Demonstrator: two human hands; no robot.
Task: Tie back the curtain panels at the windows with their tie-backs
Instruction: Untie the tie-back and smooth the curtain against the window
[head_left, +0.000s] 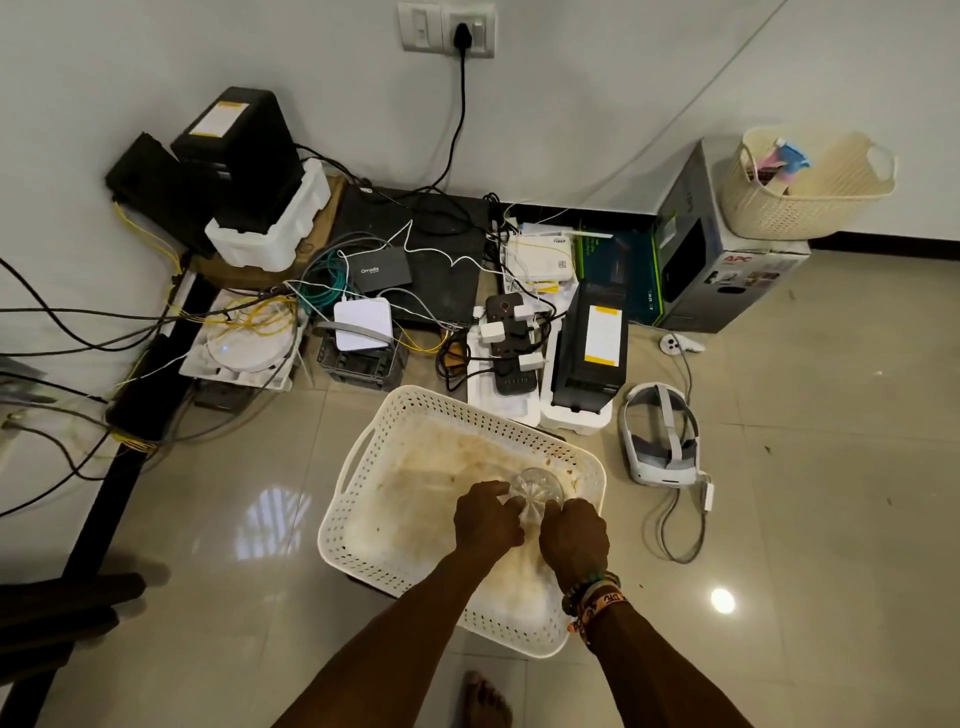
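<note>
1. Along the left edge of the floor, dark and yellow cables (67, 325) trail toward the corner, where a black tower unit (236, 156) sits tilted in white foam.
2. At the back edge of the floor, under the wall socket (448, 28), a small white box (362, 323) lies among the wires. To its right is a power strip (511, 345) crowded with plugs, and a second black unit (592, 345) stands just beside that.
3. Further right, a white headset (660, 439) lies on the tiles. Behind it, an APC carton (727, 270) carries a cream basket (821, 192).
4. A white perforated basket (371, 457), stained inside, sits on the floor in front of the power strip. A clear round piece (537, 491) is near its right edge.
5. The left hand (485, 522) curls its fingers round the left side of the clear round piece, holding it.
6. The right hand (574, 540), with bracelets (592, 595) at the wrist, grips its near right side. The fingertips are hidden.
7. I can see no curtain panel or tie-back from here.
</note>
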